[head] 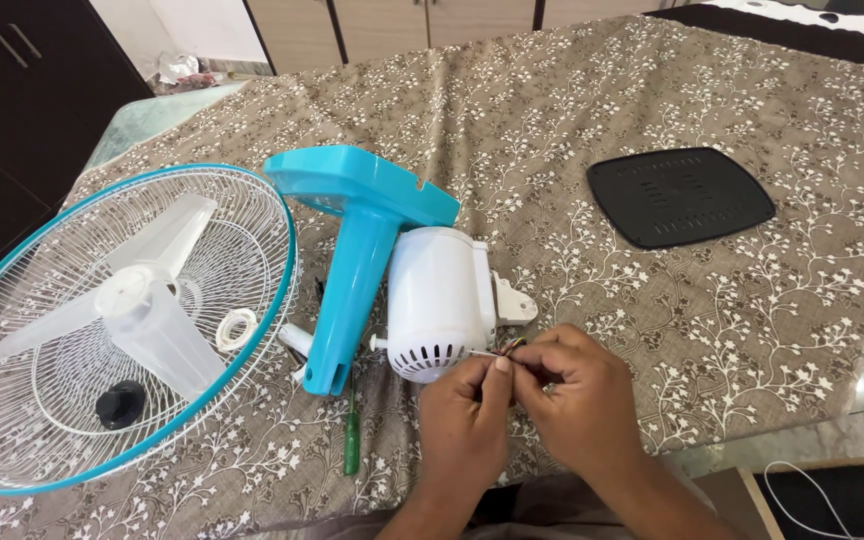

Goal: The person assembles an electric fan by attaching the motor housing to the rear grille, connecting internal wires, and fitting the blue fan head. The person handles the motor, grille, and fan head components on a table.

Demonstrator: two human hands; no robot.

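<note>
both hands pinch thin wires (500, 352) between their fingertips at lower centre of the frame, left hand (464, 412) and right hand (580, 392) pressed close together; the wires run from the white motor housing (440, 300) just above them.

this looks like work on the motor's wiring, with the fan taken apart; the next move likely calls for a steady, fine pinch; a blue stand (360, 260), green screwdriver (351, 430), fan guard (117, 320) and black plate (680, 195) lie around.
</note>
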